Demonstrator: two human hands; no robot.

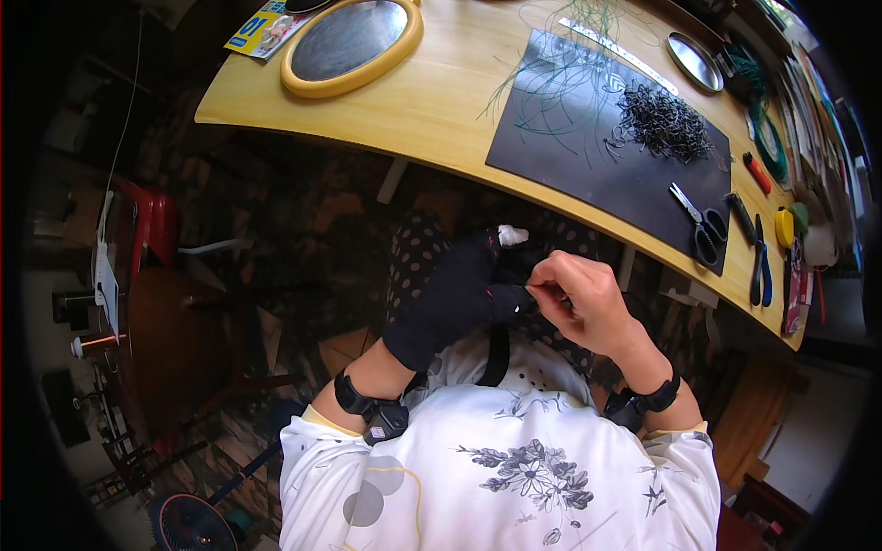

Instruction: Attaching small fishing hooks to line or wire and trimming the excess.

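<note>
My left hand [462, 293], in a black glove with a white wrapping on one fingertip, is held over my lap. Its fingers meet those of my bare right hand [579, 299], which pinches something thin and tiny, too small to name. On the table above lies a dark mat [586, 182] with a heap of small black metal hooks [661, 124] and loose green line [572, 89]. Black-handled scissors [703, 224] rest at the mat's right part. A white ruler [620, 55] crosses the mat's far edge.
An oval yellow-framed mirror [351, 45] lies on the wooden table [455, 103]. Pliers [760, 265], a red lighter [757, 172], a yellow tape measure [784, 227] and a round metal lid [694, 62] sit at the right. The table edge runs just beyond my hands.
</note>
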